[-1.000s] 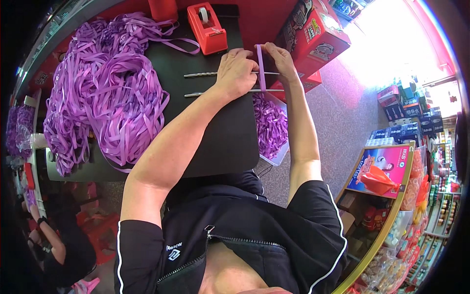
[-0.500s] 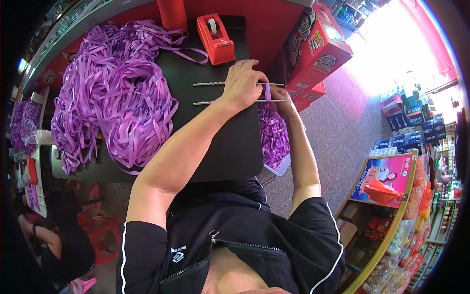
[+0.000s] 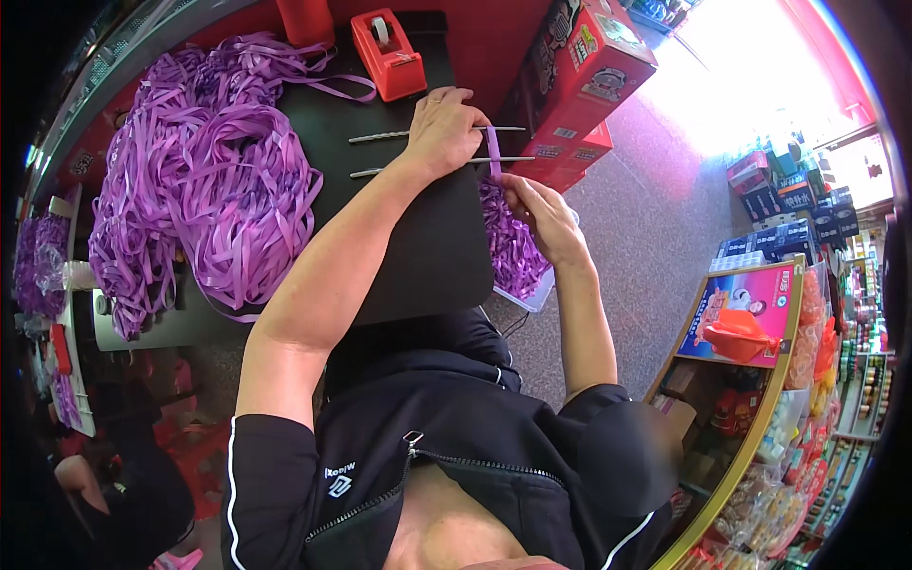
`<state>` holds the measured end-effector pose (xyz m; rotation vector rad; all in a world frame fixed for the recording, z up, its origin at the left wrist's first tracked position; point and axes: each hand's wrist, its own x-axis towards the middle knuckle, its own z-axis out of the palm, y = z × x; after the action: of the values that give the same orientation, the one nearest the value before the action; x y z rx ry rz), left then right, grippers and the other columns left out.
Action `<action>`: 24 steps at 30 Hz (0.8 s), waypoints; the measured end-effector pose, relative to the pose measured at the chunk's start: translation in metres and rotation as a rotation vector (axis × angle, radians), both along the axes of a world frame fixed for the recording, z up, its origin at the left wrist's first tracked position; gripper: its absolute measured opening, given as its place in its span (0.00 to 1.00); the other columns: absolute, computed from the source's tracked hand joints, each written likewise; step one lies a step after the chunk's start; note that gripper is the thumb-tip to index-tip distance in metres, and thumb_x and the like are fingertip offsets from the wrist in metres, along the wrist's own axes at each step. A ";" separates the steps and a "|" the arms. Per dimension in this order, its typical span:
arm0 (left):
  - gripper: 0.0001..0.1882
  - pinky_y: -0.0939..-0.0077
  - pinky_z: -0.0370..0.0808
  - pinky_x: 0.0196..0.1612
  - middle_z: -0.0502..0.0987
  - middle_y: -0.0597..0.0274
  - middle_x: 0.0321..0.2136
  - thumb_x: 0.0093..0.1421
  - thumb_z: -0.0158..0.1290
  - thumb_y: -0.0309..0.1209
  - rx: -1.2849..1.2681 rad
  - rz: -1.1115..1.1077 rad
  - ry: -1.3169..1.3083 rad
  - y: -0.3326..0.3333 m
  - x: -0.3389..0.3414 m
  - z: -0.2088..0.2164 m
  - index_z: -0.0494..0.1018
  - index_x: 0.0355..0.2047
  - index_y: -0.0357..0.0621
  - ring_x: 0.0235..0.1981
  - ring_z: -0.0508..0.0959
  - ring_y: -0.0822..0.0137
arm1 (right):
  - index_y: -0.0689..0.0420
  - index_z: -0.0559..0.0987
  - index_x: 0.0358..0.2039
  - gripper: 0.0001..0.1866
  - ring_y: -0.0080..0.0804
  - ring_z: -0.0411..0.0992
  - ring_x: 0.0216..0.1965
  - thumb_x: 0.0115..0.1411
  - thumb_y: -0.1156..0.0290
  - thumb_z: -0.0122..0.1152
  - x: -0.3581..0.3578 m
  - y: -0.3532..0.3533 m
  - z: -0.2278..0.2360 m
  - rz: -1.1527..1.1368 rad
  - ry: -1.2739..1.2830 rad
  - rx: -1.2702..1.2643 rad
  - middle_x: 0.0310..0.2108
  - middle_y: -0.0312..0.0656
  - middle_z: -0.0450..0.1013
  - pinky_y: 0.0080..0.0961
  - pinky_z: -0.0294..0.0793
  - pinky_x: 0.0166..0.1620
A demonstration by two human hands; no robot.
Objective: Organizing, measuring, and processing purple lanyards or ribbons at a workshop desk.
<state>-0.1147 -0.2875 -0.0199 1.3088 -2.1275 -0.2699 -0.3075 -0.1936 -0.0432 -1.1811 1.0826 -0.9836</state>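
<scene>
My left hand [image 3: 446, 131] is at the right side of the dark table [image 3: 389, 275], closed over two thin metal rods that jut past the table edge. The far rod [image 3: 508, 128] looks twisted; the near rod [image 3: 513, 159] runs roughly parallel to it. A purple ribbon [image 3: 493, 152] spans both rods just right of my left fingers. Its lower end is pinched by my right hand [image 3: 546, 218]. Below that hand, folded purple ribbon [image 3: 513, 237] fills a pale container [image 3: 543, 293] beside the table. My left fingertips are partly hidden.
A big tangled heap of purple ribbon [image 3: 247, 180] covers the table's left part. Behind stand a red tape dispenser [image 3: 389, 62] and a red cylinder [image 3: 304, 19]. Red boxes [image 3: 594, 66] stand beyond the rods. A display case [image 3: 731, 323] is at right; another person [image 3: 133, 465] sits at lower left.
My right hand has moved from beside the rods down toward me, drawing the ribbon along. The left hand keeps its place on the rods. The whole view has shifted slightly.
</scene>
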 end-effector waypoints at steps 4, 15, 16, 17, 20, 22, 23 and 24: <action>0.13 0.62 0.56 0.61 0.69 0.58 0.54 0.49 0.50 0.30 0.002 -0.001 -0.007 -0.001 0.000 -0.001 0.82 0.34 0.53 0.59 0.62 0.57 | 0.59 0.78 0.44 0.16 0.14 0.61 0.24 0.66 0.60 0.52 0.004 -0.004 0.019 0.041 -0.161 0.226 0.25 0.26 0.66 0.13 0.59 0.27; 0.18 0.69 0.72 0.50 0.77 0.50 0.42 0.52 0.48 0.24 0.163 -0.077 0.312 0.027 0.005 0.040 0.74 0.45 0.37 0.44 0.77 0.56 | 0.59 0.76 0.44 0.24 0.15 0.60 0.23 0.64 0.49 0.52 0.000 -0.006 0.036 0.077 -0.142 0.303 0.24 0.26 0.65 0.16 0.60 0.26; 0.16 0.70 0.74 0.47 0.77 0.52 0.39 0.56 0.46 0.23 0.264 -0.073 0.367 0.036 0.006 0.046 0.73 0.45 0.36 0.41 0.78 0.61 | 0.59 0.76 0.43 0.24 0.15 0.60 0.23 0.63 0.48 0.52 -0.002 -0.009 0.037 0.074 -0.137 0.316 0.24 0.26 0.65 0.17 0.60 0.26; 0.15 0.71 0.74 0.46 0.77 0.53 0.38 0.56 0.46 0.23 0.396 -0.057 0.483 0.044 0.005 0.046 0.72 0.44 0.36 0.41 0.77 0.62 | 0.58 0.77 0.43 0.25 0.15 0.60 0.23 0.63 0.47 0.53 -0.003 -0.012 0.039 0.070 -0.132 0.330 0.24 0.26 0.65 0.17 0.60 0.26; 0.11 0.72 0.75 0.43 0.76 0.56 0.36 0.60 0.46 0.25 0.776 -0.033 0.827 0.076 -0.001 0.047 0.69 0.44 0.38 0.38 0.77 0.67 | 0.57 0.77 0.41 0.27 0.16 0.63 0.23 0.62 0.43 0.52 -0.007 -0.021 0.046 0.145 -0.145 0.380 0.24 0.27 0.68 0.18 0.62 0.26; 0.13 0.74 0.73 0.39 0.73 0.61 0.33 0.63 0.47 0.32 0.975 -0.127 1.121 0.084 -0.003 0.032 0.66 0.46 0.40 0.31 0.73 0.70 | 0.56 0.77 0.39 0.28 0.17 0.65 0.22 0.61 0.41 0.50 -0.006 -0.029 0.051 0.176 -0.150 0.429 0.24 0.28 0.70 0.17 0.64 0.25; 0.15 0.74 0.71 0.39 0.72 0.62 0.33 0.64 0.48 0.36 1.069 -0.226 1.275 0.084 -0.001 0.025 0.65 0.46 0.41 0.29 0.70 0.70 | 0.56 0.78 0.39 0.28 0.17 0.65 0.22 0.61 0.41 0.50 -0.003 -0.030 0.054 0.178 -0.133 0.435 0.24 0.28 0.70 0.17 0.64 0.24; 0.16 0.74 0.70 0.40 0.71 0.63 0.33 0.64 0.47 0.39 1.137 -0.191 1.334 0.080 -0.002 0.021 0.65 0.46 0.43 0.29 0.69 0.69 | 0.56 0.78 0.38 0.28 0.18 0.65 0.21 0.61 0.41 0.50 -0.001 -0.031 0.058 0.179 -0.117 0.440 0.24 0.28 0.70 0.16 0.64 0.24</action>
<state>-0.1165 -0.2074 0.0014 0.8606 -0.8100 -1.9643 -0.3081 -0.2247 0.0144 -0.8323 1.0156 -0.6251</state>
